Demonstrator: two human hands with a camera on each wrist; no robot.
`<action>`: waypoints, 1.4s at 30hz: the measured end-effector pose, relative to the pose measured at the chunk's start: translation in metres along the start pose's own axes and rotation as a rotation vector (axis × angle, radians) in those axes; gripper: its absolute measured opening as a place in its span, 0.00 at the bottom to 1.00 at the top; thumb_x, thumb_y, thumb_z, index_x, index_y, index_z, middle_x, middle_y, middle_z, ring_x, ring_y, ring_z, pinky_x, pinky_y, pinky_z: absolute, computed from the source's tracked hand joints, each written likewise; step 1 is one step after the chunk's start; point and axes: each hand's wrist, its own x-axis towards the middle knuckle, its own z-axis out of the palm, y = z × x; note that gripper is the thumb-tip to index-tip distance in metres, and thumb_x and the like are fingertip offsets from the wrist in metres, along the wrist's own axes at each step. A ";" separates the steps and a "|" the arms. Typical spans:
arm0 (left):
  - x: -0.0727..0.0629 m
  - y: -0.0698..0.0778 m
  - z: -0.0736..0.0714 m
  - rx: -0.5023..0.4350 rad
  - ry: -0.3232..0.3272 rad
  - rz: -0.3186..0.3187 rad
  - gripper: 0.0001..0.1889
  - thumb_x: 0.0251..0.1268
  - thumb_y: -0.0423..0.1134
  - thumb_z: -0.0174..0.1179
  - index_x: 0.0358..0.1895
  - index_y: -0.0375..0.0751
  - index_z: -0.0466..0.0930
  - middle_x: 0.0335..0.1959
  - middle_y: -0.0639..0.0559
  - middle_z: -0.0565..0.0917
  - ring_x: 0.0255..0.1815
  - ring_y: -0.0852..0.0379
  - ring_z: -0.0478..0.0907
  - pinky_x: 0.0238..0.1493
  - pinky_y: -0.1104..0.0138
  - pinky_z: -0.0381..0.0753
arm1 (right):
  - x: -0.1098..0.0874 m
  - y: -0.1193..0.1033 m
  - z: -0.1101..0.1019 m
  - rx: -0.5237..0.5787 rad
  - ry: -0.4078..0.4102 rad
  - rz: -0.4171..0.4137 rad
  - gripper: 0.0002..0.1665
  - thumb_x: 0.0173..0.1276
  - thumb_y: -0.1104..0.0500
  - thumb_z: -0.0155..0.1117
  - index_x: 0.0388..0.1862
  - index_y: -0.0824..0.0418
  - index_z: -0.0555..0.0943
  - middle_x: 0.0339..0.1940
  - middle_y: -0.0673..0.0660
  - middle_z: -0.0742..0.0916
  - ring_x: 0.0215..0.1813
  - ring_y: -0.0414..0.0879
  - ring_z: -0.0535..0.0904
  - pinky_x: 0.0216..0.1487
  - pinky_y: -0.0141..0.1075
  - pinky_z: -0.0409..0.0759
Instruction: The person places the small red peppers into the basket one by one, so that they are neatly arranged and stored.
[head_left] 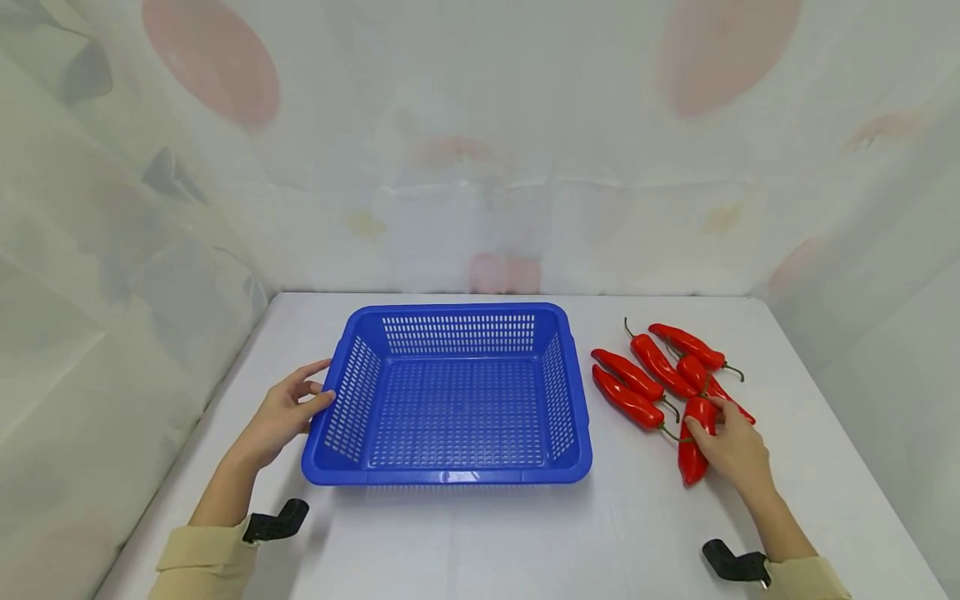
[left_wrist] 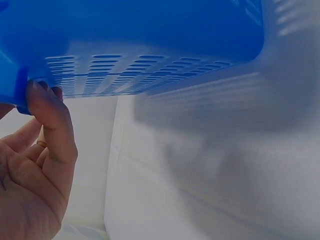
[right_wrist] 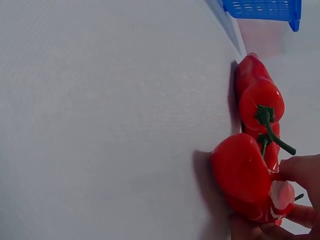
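Note:
A blue plastic basket (head_left: pixel 457 477) with slotted walls stands with its inside bare. My left hand (head_left: pixel 281 417) pinches its left rim, thumb on top and the other fingers against the outside. In the left wrist view that hand (left_wrist: pixel 40 160) holds the rim of the basket (left_wrist: pixel 150 30) from below. At the right my right hand (head_left: pixel 738 446) grips a long red pepper (head_left: pixel 693 468), thumb on one side and fingers on the other. The right wrist view shows the pepper's rounded end (right_wrist: pixel 240 167) close to the table, with the fingers (right_wrist: pixel 300 172) around its far part.
Several more red peppers (head_left: pixel 626 402) with green stems lie in a loose cluster between the basket and the right hand. All rest on a white-covered table (head_left: pixel 525 542). Patterned curtains (head_left: pixel 480 167) hang behind and at both sides.

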 end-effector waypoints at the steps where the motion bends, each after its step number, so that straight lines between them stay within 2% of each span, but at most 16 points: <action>1: 0.000 0.000 0.000 -0.001 -0.001 0.000 0.33 0.66 0.41 0.55 0.71 0.44 0.51 0.42 0.35 0.72 0.32 0.56 0.80 0.32 0.62 0.84 | 0.000 0.000 -0.001 0.000 -0.001 0.000 0.36 0.61 0.55 0.61 0.60 0.76 0.61 0.48 0.77 0.74 0.46 0.69 0.74 0.35 0.54 0.81; 10: -0.001 0.002 0.001 -0.003 -0.003 0.006 0.33 0.66 0.41 0.55 0.71 0.44 0.51 0.42 0.34 0.72 0.32 0.56 0.80 0.32 0.62 0.84 | 0.001 0.001 -0.011 -0.028 0.000 -0.040 0.36 0.61 0.55 0.61 0.60 0.75 0.62 0.46 0.76 0.75 0.40 0.65 0.75 0.30 0.48 0.82; 19: 0.000 0.003 0.000 -0.002 -0.007 0.011 0.33 0.66 0.42 0.55 0.71 0.43 0.51 0.42 0.35 0.72 0.32 0.56 0.80 0.32 0.62 0.84 | 0.006 -0.001 -0.022 -0.039 -0.028 -0.070 0.37 0.62 0.54 0.61 0.63 0.72 0.61 0.49 0.77 0.74 0.46 0.69 0.73 0.34 0.52 0.82; 29: -0.001 0.001 -0.001 -0.011 -0.012 0.009 0.34 0.66 0.42 0.55 0.71 0.43 0.51 0.41 0.35 0.72 0.32 0.56 0.80 0.32 0.62 0.84 | 0.016 -0.006 -0.030 -0.076 0.027 -0.162 0.35 0.59 0.54 0.63 0.62 0.67 0.65 0.49 0.75 0.76 0.45 0.68 0.73 0.29 0.53 0.81; 34: -0.002 0.001 -0.001 -0.021 -0.012 0.006 0.34 0.66 0.41 0.55 0.71 0.43 0.50 0.41 0.36 0.72 0.32 0.55 0.80 0.31 0.62 0.84 | 0.021 -0.015 -0.034 -0.088 0.058 -0.179 0.35 0.57 0.56 0.64 0.61 0.68 0.66 0.47 0.74 0.76 0.42 0.67 0.74 0.27 0.51 0.81; 42: 0.000 0.002 0.000 -0.016 -0.018 0.007 0.34 0.65 0.43 0.55 0.71 0.43 0.50 0.42 0.35 0.72 0.31 0.56 0.80 0.31 0.62 0.84 | 0.027 -0.035 -0.046 -0.083 0.064 -0.222 0.35 0.57 0.57 0.65 0.61 0.69 0.66 0.47 0.74 0.76 0.42 0.66 0.74 0.26 0.49 0.82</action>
